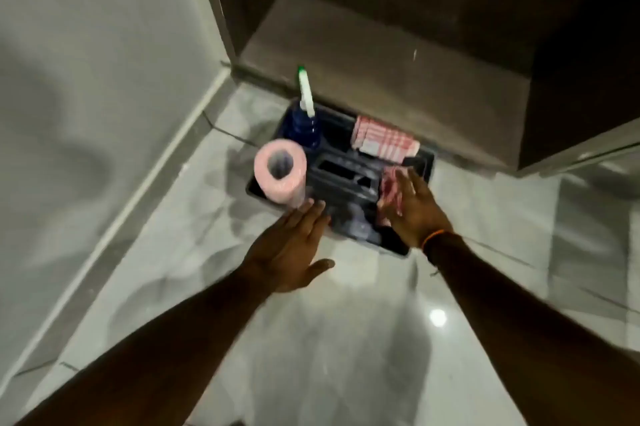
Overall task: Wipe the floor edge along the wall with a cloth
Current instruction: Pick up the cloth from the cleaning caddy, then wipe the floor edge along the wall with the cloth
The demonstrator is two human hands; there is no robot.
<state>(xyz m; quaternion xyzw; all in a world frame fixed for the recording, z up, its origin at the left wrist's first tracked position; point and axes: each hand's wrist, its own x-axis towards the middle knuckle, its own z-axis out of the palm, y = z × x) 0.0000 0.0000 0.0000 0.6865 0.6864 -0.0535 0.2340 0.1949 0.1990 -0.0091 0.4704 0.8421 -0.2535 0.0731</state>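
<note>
**Fetching the cloth**

Your right hand (pixel 412 207) lies spread, fingers over the crumpled red-and-white cloth (pixel 389 193) in the dark plastic caddy (pixel 424 162); whether it grips yet is unclear. Your left hand (pixel 294 245) hovers flat and empty beside it. Next, close on the cloth and lift it clear.

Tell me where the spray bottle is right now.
Head view: the spray bottle stands in the caddy's far-left corner, behind the pink paper roll.
</note>
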